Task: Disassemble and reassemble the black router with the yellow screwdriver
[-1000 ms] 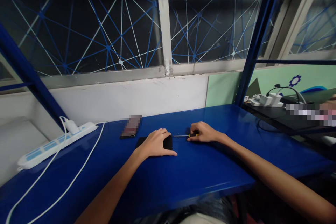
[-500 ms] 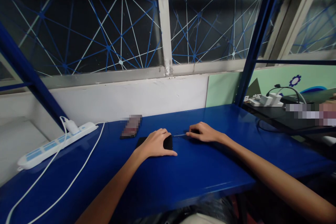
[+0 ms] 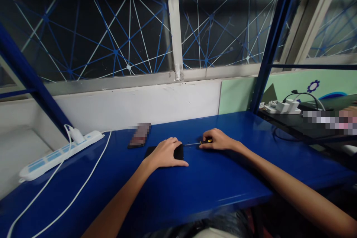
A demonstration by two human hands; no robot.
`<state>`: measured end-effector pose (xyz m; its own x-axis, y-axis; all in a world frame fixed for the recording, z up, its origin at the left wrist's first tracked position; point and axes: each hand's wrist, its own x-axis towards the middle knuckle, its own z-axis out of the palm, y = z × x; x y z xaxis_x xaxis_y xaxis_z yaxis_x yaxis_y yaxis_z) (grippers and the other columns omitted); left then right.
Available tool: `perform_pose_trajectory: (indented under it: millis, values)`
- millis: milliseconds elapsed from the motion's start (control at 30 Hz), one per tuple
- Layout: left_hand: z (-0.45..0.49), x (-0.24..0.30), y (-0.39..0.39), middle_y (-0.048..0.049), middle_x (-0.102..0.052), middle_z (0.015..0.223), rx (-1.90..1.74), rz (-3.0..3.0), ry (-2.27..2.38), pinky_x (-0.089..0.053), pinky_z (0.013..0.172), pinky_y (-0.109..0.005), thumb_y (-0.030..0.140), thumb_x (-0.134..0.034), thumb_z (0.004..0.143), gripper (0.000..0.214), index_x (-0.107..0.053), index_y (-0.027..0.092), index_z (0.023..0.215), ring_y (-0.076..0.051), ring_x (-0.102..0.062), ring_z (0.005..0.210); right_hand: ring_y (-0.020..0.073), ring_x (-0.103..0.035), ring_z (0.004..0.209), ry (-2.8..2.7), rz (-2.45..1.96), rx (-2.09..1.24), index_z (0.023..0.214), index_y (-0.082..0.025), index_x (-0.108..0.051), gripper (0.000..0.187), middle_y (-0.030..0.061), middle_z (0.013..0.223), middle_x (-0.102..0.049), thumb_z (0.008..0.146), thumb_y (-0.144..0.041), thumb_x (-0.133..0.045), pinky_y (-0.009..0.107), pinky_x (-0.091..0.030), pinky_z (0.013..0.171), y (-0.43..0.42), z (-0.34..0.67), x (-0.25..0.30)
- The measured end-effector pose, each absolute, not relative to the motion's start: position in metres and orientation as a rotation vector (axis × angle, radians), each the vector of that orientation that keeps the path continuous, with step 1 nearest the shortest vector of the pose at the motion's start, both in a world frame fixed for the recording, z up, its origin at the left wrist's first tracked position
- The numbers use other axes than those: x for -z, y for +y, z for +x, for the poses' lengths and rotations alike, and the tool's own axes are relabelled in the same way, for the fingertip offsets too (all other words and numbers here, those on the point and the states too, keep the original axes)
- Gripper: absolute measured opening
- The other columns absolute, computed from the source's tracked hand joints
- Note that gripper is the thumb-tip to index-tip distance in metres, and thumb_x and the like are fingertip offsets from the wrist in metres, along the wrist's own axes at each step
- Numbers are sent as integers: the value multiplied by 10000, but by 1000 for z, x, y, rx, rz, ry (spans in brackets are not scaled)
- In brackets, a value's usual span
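Observation:
My left hand [image 3: 165,153] lies flat, fingers spread, on a black phone [image 3: 178,152] that rests on the blue table [image 3: 212,182]. My right hand [image 3: 216,140] is closed around a small screwdriver [image 3: 198,143] with a yellow and black handle. Its thin shaft points left and its tip meets the right end of the phone. Most of the phone is hidden under my left hand.
A second phone [image 3: 139,135] lies behind the black one near the wall. A white power strip [image 3: 60,153] with a plugged charger and white cable [image 3: 69,197] sits at the left. A neighbouring dark desk at the right holds white chargers [image 3: 283,106].
My right hand has turned slightly on the screwdriver, hiding its yellow handle half a second ago and showing it again now. My left hand and the phone have stayed put.

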<state>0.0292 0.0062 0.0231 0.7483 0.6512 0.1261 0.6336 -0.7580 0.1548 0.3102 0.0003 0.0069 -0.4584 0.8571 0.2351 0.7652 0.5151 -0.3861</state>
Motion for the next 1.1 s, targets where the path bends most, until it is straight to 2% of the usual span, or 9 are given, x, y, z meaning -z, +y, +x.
perform_pose_trajectory:
  millis: [300, 433, 567, 733, 933, 1100]
  values:
    - [29, -26, 4, -122, -588, 1174, -248, 2846, 1051, -435, 892, -404, 823, -543, 649, 880, -569, 190, 1260, -320, -554, 1067, 106, -441, 543, -2356, -1306, -395, 861, -183, -586, 336, -21, 661, -570, 768, -496, -668, 230, -262, 528, -6, 304, -10]
    - [30, -27, 4, -126, -588, 1173, -241, 2846, 1051, -443, 878, -402, 821, -543, 653, 885, -568, 173, 1255, -323, -554, 1067, 112, -448, 539, -2365, -1299, -372, 846, -171, -610, 365, -7, 635, -570, 860, -530, -543, 239, -265, 531, -8, 303, -13]
    - [30, -27, 4, -129, -586, 1180, -236, 2848, 1054, -448, 861, -394, 822, -539, 657, 885, -566, 173, 1258, -321, -555, 1065, 111, -449, 535, -2361, -1296, -356, 843, -165, -620, 343, -1, 631, -577, 918, -461, -463, 241, -272, 539, -8, 305, -14]
    - [30, -28, 3, -132, -586, 1183, -221, 2847, 1054, -446, 868, -397, 822, -537, 659, 887, -564, 175, 1265, -323, -556, 1065, 112, -467, 544, -2352, -1313, -327, 914, -174, -629, 273, -1, 665, -606, 882, -427, -532, 239, -279, 545, -7, 305, -13]
    - [30, -28, 3, -129, -586, 1184, -222, 2840, 1056, -440, 884, -407, 818, -542, 658, 884, -564, 174, 1263, -327, -553, 1074, 123, -483, 574, -2382, -1330, -286, 760, -161, -671, 404, 21, 663, -617, 838, -544, -567, 249, -287, 557, -2, 310, -8]
    - [30, -26, 4, -133, -585, 1182, -226, 2850, 1059, -441, 886, -408, 825, -533, 658, 890, -569, 166, 1255, -323, -550, 1077, 117, -471, 580, -2384, -1305, -297, 740, -165, -640, 369, 5, 668, -596, 778, -532, -645, 240, -279, 549, 0, 309, -6]
